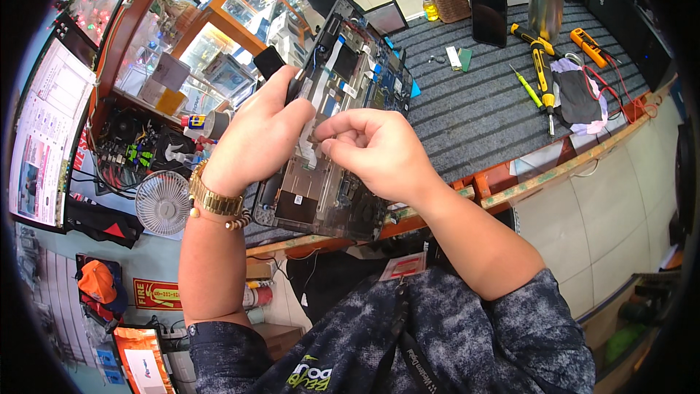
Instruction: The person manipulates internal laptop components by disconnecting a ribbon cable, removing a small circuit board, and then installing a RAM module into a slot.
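An opened laptop base [295,208] is tilted up at the near edge of the mat, its inner parts exposed: a blue circuit board [375,91], white ribbon cables [332,58] and a dark fan at the lower right. My left hand [255,135] grips the left side of the base, thumb over the inside, its other fingers partly hidden. Over the middle of the base, my right hand [383,153] is closed in a pinch near a pale strip; what lies between its fingertips is hidden. A gold watch [215,193] is on my left wrist.
On the ribbed grey mat [467,124] lie a yellow-black electric screwdriver [542,76], a green screwdriver [525,86], a yellow meter [587,47] with red leads and a dark cloth [578,95]. A phone [488,11] stands behind. At left are a white fan [162,203] and a monitor [51,131].
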Demonstrator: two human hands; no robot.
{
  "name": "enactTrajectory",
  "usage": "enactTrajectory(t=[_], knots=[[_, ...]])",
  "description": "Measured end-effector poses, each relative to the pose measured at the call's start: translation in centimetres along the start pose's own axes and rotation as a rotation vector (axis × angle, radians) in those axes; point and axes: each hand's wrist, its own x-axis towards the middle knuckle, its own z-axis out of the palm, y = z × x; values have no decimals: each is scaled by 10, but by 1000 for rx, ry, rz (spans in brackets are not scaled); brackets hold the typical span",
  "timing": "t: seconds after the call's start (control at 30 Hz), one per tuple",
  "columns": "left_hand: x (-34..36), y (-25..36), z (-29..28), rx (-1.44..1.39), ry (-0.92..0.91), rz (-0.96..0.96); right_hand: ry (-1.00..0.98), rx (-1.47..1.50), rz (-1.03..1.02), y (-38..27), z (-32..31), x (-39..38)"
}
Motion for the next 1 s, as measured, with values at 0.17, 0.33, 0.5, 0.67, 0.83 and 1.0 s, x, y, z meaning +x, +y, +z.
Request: enactTrajectory(t=[0.17, 0.33, 0.5, 0.67, 0.83, 1.0], knots=[[0, 6, -1, -123, -6, -42, -115, 529, 318, -4, -7, -6], [1, 10, 0, -220, -4, -87, -121, 802, 384, -5, 2, -16], [0, 10, -1, -134, 5, -68, -54, 650, 227, -9, -1, -11], [-1, 10, -3, -12, -44, -61, 38, 406, 263, -11, -1, -7], [0, 9, -3, -63, -32, -49, 13, 404, 234, -8, 8, -11], [-2, 7, 0, -115, 25, -51, 13, 321, 141, -1, 7, -7]])
